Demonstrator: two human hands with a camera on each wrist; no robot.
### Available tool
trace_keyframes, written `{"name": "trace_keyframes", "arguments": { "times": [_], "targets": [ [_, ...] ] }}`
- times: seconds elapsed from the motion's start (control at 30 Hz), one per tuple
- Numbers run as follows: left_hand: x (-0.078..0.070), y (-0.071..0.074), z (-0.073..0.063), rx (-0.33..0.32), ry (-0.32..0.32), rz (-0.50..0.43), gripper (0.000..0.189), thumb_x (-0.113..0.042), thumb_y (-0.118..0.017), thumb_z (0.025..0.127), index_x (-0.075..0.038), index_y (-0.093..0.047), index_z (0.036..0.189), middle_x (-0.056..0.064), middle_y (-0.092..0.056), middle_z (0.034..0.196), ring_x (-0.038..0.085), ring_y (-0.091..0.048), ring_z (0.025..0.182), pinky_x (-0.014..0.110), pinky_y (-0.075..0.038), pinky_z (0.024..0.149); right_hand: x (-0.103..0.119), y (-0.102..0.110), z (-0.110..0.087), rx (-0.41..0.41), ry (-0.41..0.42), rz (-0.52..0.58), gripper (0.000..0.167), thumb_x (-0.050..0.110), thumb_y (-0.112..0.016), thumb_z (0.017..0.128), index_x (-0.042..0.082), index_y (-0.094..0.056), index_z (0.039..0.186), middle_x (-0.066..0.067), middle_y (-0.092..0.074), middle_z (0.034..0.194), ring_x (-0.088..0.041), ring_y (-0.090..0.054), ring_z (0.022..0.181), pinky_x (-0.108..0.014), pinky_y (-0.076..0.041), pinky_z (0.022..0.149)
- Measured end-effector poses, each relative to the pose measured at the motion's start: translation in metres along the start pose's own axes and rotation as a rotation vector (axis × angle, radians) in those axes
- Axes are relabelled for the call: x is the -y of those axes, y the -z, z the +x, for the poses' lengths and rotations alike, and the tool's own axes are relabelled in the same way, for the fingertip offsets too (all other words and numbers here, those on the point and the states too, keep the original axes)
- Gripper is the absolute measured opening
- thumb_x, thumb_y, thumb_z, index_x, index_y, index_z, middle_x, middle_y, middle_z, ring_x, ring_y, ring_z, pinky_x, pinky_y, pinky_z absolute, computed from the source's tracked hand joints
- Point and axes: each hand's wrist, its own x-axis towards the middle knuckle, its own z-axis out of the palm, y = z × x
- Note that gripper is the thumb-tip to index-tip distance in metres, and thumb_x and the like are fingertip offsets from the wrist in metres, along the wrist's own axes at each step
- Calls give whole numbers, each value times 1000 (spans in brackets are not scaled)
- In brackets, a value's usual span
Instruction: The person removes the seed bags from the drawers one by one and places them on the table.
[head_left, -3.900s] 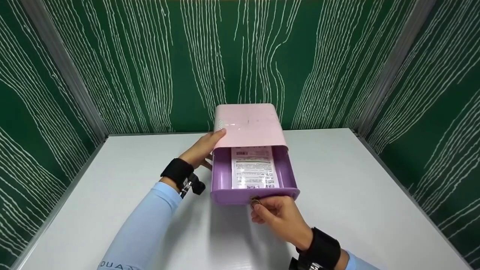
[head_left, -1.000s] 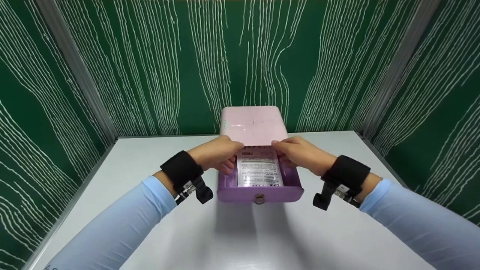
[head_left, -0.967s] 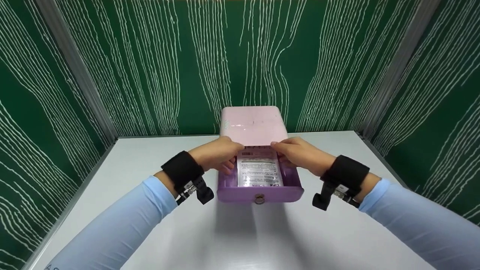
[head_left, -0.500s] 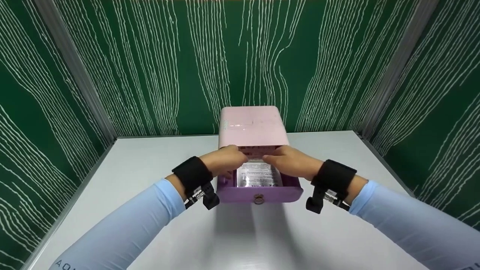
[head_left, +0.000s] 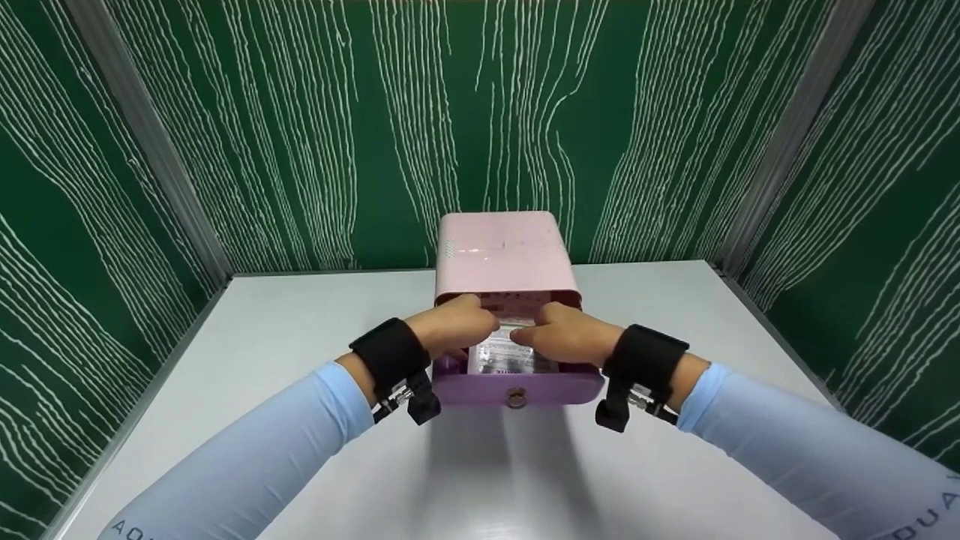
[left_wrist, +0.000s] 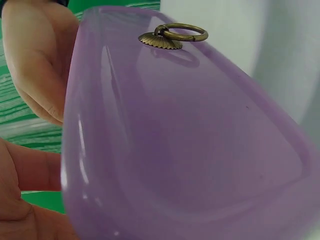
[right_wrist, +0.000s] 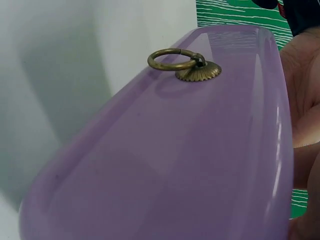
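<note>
A pink box stands on the table with its purple drawer pulled out toward me. In the drawer lies a flat, shiny packet printed with small text. Both hands reach down into the drawer from its two sides. My left hand is over the packet's left part, and my right hand over its right, thumbs facing each other. Most fingertips are hidden inside; I cannot tell whether they grip the packet. Both wrist views show mainly the drawer front with its brass ring pull.
The white table spreads around the box, with the box's shadow on it in front. Green walls with white wavy lines enclose the back and sides, joined by grey corner posts.
The right hand has left the ring pull and the left hand the box's side. Both went to the shell's front edge, then moved toward me, lower into the drawer over the packet.
</note>
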Motion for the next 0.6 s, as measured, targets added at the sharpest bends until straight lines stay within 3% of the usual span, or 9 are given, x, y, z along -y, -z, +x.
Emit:
{"name": "trace_keyframes", "arguments": {
  "times": [0.07, 0.13, 0.2, 0.27, 0.33, 0.47, 0.6],
  "targets": [
    [1, 0, 0, -2, -7, 4, 50, -18, -51, 108, 6, -49, 152, 12, -58, 133, 23, -59, 101, 34, -54, 74, 1, -1, 1, 7, -6, 12, 35, 31, -61, 104, 17, -51, 73, 6, -40, 66, -12, -40, 62, -30, -36, 63],
    [2, 0, 0, -3, -18, -1, 44, -17, -50, 108, 6, -53, 145, 9, -56, 120, 21, -56, 96, 35, -53, 75, 2, -2, 2, -3, -11, 34, 26, 29, -63, 103, 10, -67, 87, 1, -56, 76, -16, -52, 72, -32, -44, 72],
    [3, 1, 0, -1, -34, -12, 39, -16, -49, 107, 5, -54, 139, 7, -52, 109, 19, -53, 91, 35, -53, 76, 3, -2, 2, -25, -24, 55, 30, 28, -64, 103, 3, -75, 114, -10, -71, 101, -24, -64, 95, -38, -52, 90],
    [3, 1, 0, -1, -42, -27, 37, -15, -49, 107, 5, -55, 137, 5, -48, 103, 18, -51, 87, 35, -53, 76, 4, -2, 1, -54, -26, 72, 45, 27, -67, 102, 0, -70, 137, -20, -71, 130, -32, -64, 120, -48, -51, 109],
    [4, 2, 0, -11, -45, -36, 39, -14, -49, 105, 7, -56, 137, 5, -48, 101, 17, -50, 83, 34, -53, 75, 5, -1, 0, -67, -24, 100, 49, 25, -67, 102, 0, -67, 143, -25, -66, 144, -37, -61, 132, -55, -47, 117],
    [4, 4, 0, -37, -13, -32, 43, -15, -52, 105, 7, -56, 141, 6, -52, 105, 17, -54, 74, 34, -52, 68, 3, 1, 1, -79, -23, 142, 48, 24, -68, 101, 0, -69, 142, -24, -69, 138, -34, -64, 126, -53, -50, 114],
    [5, 8, -3, -45, -23, -30, 43, -12, -52, 104, 9, -54, 141, 13, -56, 115, 17, -54, 65, 31, -50, 62, 1, 5, 1, -81, -49, 176, 48, 25, -68, 100, -1, -69, 140, -19, -74, 127, -28, -67, 114, -46, -53, 107]
  ]
}}
